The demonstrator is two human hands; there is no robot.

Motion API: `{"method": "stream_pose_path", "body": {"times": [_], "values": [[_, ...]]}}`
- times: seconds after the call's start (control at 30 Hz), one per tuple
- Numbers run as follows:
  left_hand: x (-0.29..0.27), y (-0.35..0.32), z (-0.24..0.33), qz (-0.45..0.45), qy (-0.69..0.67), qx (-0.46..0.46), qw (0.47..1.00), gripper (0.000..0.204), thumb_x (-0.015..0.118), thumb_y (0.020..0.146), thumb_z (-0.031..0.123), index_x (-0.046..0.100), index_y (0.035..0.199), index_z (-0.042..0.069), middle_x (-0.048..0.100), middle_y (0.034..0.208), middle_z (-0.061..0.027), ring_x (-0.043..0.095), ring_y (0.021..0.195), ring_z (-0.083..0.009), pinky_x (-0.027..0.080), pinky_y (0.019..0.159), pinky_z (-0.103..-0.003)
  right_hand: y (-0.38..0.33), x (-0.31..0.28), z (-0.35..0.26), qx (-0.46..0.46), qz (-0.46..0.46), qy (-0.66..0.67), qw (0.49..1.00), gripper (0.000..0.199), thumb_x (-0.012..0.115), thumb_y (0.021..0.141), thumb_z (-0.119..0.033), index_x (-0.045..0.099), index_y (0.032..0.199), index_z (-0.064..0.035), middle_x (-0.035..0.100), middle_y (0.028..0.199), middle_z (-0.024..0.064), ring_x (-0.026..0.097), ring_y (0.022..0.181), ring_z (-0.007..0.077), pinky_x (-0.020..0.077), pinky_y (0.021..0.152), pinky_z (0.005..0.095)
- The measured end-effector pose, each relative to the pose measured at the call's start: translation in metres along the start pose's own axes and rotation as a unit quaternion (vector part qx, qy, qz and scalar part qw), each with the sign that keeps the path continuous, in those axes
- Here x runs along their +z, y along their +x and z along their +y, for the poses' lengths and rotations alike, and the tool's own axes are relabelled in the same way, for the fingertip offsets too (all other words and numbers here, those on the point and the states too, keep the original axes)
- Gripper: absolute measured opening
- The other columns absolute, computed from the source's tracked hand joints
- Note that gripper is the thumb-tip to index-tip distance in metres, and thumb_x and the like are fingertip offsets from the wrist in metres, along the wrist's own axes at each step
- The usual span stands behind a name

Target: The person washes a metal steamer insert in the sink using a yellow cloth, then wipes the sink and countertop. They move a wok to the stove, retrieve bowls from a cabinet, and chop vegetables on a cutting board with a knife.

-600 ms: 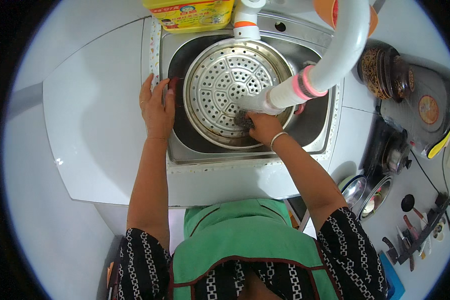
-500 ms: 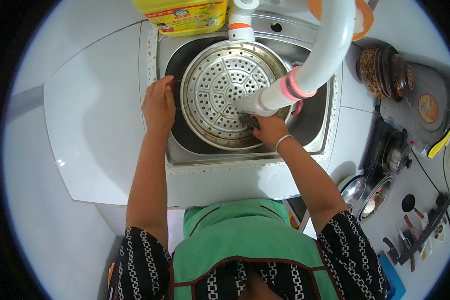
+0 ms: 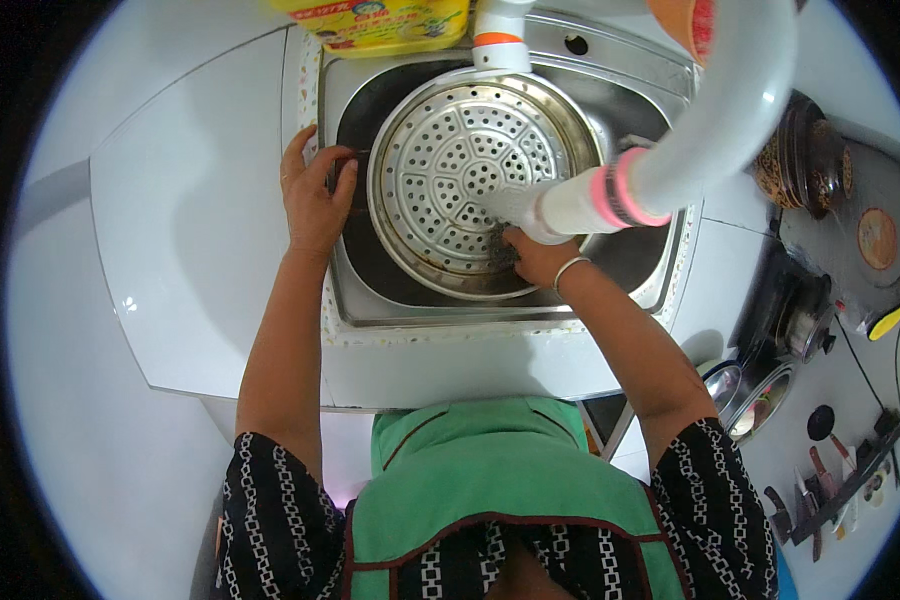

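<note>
Currently, right grip [image 3: 546,263] clamped on dark-grey wire scrubber [image 3: 502,249], long axis unclear; round perforated steel steamer [image 3: 460,180] faces up; left grip [image 3: 316,203] apart.

Round perforated metal steamer [image 3: 466,172] in sink [image 3: 638,262], dark scrubber [image 3: 502,250] against it

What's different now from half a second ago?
The left hand has spread its fingers wider at the sink's left edge; the view has shifted slightly. Nothing was visibly picked up or let go: the right hand still holds the scrubber on the steamer.
</note>
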State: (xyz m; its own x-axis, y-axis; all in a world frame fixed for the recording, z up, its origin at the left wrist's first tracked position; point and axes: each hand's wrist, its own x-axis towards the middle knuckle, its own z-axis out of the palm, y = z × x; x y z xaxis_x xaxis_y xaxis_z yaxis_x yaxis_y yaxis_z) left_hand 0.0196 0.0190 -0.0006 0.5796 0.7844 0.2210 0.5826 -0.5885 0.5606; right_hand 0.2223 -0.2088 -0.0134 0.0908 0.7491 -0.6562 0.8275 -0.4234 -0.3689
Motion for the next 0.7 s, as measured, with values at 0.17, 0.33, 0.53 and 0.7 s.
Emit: {"method": "stream_pose_path", "body": {"times": [0.17,0.33,0.53,0.7], "values": [[0.003,-0.004,-0.01,0.008,-0.002,0.013,1.0,0.013,0.069,0.071,0.011,0.067,0.083,0.013,0.046,0.126,-0.014,0.043,0.116,-0.0331,0.035,0.096,-0.041,0.02,0.046,0.011,-0.148,0.02,0.025,0.988,0.026,0.061,0.07,-0.007,0.062,0.096,-0.0093,0.059,0.098,0.0139,0.055,0.096,0.0339,0.0452,0.082,0.0426],[0.004,-0.001,-0.007,0.011,0.011,0.022,1.0,0.011,0.07,0.069,0.01,0.068,0.079,0.013,0.046,0.128,-0.0116,0.041,0.118,-0.0327,0.034,0.097,-0.041,0.065,0.047,-0.077,-0.148,0.075,0.08,0.983,0.019,0.06,0.073,-0.012,0.063,0.091,-0.0074,0.061,0.089,0.0155,0.059,0.083,0.0353,0.0485,0.073,0.0449],[0.003,-0.005,-0.015,0.004,0.041,0.018,0.999,0.012,0.068,0.067,0.008,0.067,0.078,0.013,0.045,0.13,-0.0095,0.041,0.118,-0.0324,0.035,0.097,-0.042,0.028,0.048,-0.028,-0.107,0.001,0.102,0.989,0.019,0.062,0.077,-0.017,0.063,0.094,-0.0095,0.061,0.088,0.0154,0.059,0.084,0.0338,0.0475,0.077,0.0417],[0.006,-0.004,-0.015,0.017,0.02,0.022,0.999,0.012,0.063,0.07,0.006,0.066,0.079,0.012,0.043,0.132,-0.0093,0.042,0.118,-0.0316,0.035,0.097,-0.042,0.046,0.038,-0.038,-0.049,-0.048,0.101,0.993,0.028,0.065,0.074,-0.019,0.062,0.101,-0.0094,0.06,0.091,0.0172,0.057,0.091,0.0346,0.0455,0.082,0.0426]]}}
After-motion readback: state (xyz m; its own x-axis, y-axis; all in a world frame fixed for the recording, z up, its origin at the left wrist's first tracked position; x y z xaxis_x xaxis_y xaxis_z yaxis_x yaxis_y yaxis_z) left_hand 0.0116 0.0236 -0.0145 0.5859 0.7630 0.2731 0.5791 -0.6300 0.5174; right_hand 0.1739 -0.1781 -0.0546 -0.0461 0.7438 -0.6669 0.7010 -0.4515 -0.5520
